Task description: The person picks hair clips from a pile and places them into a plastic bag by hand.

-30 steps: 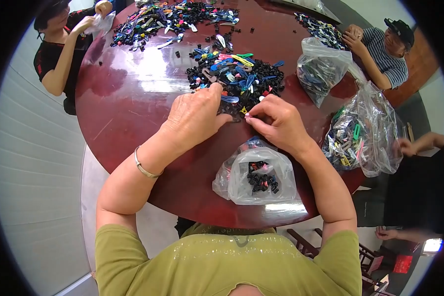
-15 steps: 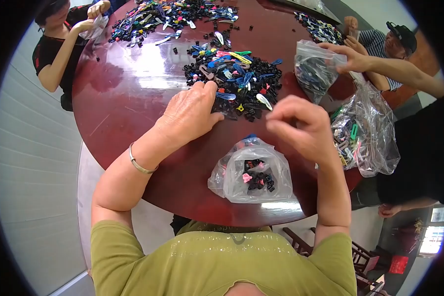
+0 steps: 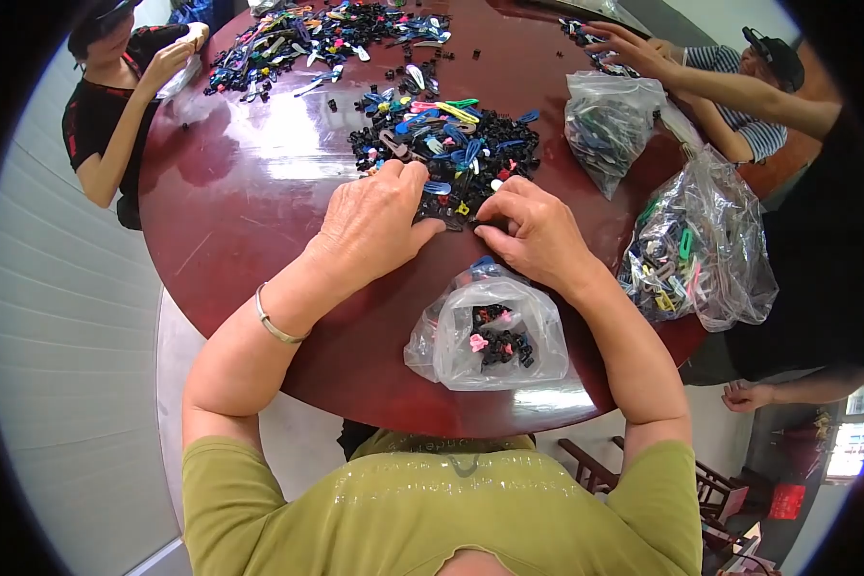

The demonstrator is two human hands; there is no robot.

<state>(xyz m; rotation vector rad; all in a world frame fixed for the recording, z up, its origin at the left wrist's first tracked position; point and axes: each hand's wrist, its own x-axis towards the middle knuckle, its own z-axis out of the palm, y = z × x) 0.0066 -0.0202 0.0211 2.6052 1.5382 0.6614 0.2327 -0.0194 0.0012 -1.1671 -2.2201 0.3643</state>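
A pile of small black claw clips and coloured snap clips [image 3: 451,134] lies on the dark red round table [image 3: 250,221]. At the pile's near left edge rests my left hand [image 3: 374,216], its thumb apart from the fingers and its fingertips hidden against the clips. My right hand [image 3: 533,230] is at the near right edge, thumb and fingers closed in a pinch, with what lies between them too small to make out. Below both hands stands an open clear plastic bag [image 3: 547,370] holding black clips and a few pink ones.
Two filled clear bags, one upright [image 3: 610,134] and one larger [image 3: 739,278], stand at the right. Another clip pile [image 3: 298,43] is at the far left. Co-workers sit at the far left and right; another person's arm [image 3: 739,91] reaches over the table at the right.
My right hand has moved left and away from me, down to the pile's edge. The other person's hand has left the upright bag and reached farther across. My left hand has barely moved.
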